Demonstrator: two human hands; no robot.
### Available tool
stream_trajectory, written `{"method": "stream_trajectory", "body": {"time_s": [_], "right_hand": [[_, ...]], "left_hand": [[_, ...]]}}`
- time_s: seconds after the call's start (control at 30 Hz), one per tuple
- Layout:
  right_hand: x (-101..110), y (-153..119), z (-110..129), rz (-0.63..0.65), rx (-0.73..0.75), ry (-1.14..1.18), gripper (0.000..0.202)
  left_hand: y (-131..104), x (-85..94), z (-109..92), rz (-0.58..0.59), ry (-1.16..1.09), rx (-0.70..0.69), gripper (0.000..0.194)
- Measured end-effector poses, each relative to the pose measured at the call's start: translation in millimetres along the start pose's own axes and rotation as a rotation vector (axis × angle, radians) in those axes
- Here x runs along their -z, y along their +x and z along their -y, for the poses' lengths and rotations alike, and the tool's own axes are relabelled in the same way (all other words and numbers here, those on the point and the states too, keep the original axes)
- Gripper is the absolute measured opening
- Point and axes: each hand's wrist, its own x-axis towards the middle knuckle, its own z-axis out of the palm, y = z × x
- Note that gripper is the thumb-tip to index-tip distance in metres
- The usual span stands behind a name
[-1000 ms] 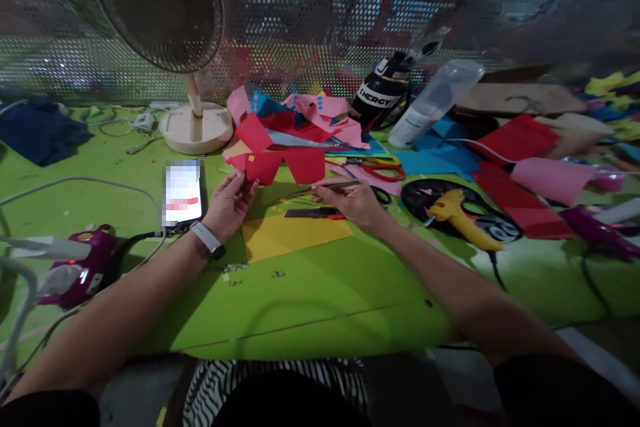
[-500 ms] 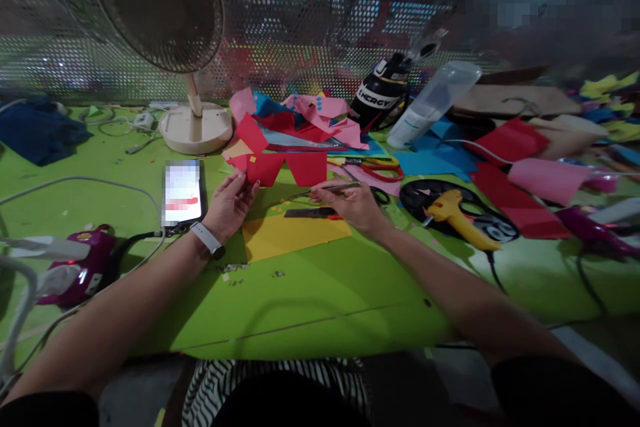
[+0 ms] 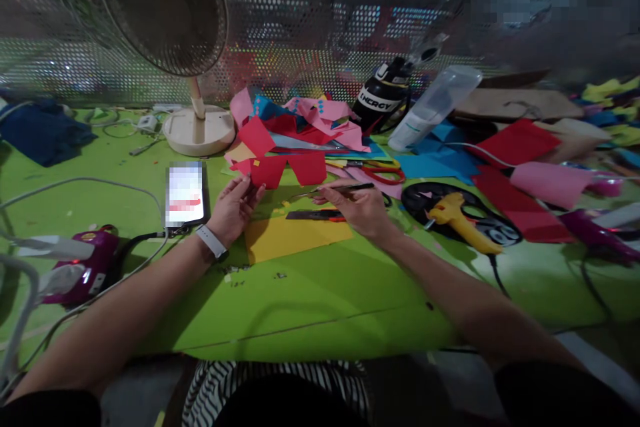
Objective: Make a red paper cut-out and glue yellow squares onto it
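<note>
My left hand [image 3: 237,207] pinches the lower edge of a cut red paper piece [image 3: 267,172], which bears a small yellow square near its left side. My right hand [image 3: 357,208] is closed on slim dark tweezers [image 3: 359,186], their tip pointing left. Tiny yellow paper bits [image 3: 286,204] lie close to that tip. Just below the fingers, a box cutter [image 3: 313,215] rests along the top of a yellow paper sheet [image 3: 295,239].
Left of my left hand lies a phone [image 3: 185,193], with a fan [image 3: 199,130] behind it. A yellow glue gun [image 3: 453,213] sits on a black holder at right. Scissors [image 3: 385,171], paper scraps [image 3: 320,113] and a black bottle [image 3: 379,97] are at the back.
The view has shifted slightly. My right hand has moved a little to the right with the tweezers. My left hand keeps its hold on the red paper.
</note>
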Motion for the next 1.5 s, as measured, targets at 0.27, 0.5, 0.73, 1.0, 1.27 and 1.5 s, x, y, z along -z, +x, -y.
{"method": "stream_trajectory", "body": {"time_s": [0.27, 0.5, 0.73, 1.0, 1.27, 1.5], "right_hand": [[-5, 9, 36, -0.074, 0.250, -0.203, 0.021], [-12, 20, 39, -0.046, 0.323, -0.289, 0.014], [-17, 22, 39, -0.049, 0.367, -0.302, 0.013], [-12, 23, 37, 0.011, 0.354, -0.299, 0.013], [-11, 24, 35, 0.008, 0.415, -0.330, 0.011], [-11, 24, 36, 0.009, 0.426, -0.351, 0.011]], "left_hand": [[-9, -0.2, 7, 0.153, 0.058, -0.008, 0.012], [-12, -0.3, 8, 0.150, 0.103, -0.014, 0.015], [-13, -2.2, 8, 0.167, 0.125, -0.003, 0.014], [-13, -2.5, 9, 0.158, 0.153, 0.006, 0.014], [-14, -2.4, 10, 0.176, 0.163, 0.004, 0.014], [-15, -1.9, 10, 0.190, 0.160, 0.005, 0.016]]}}
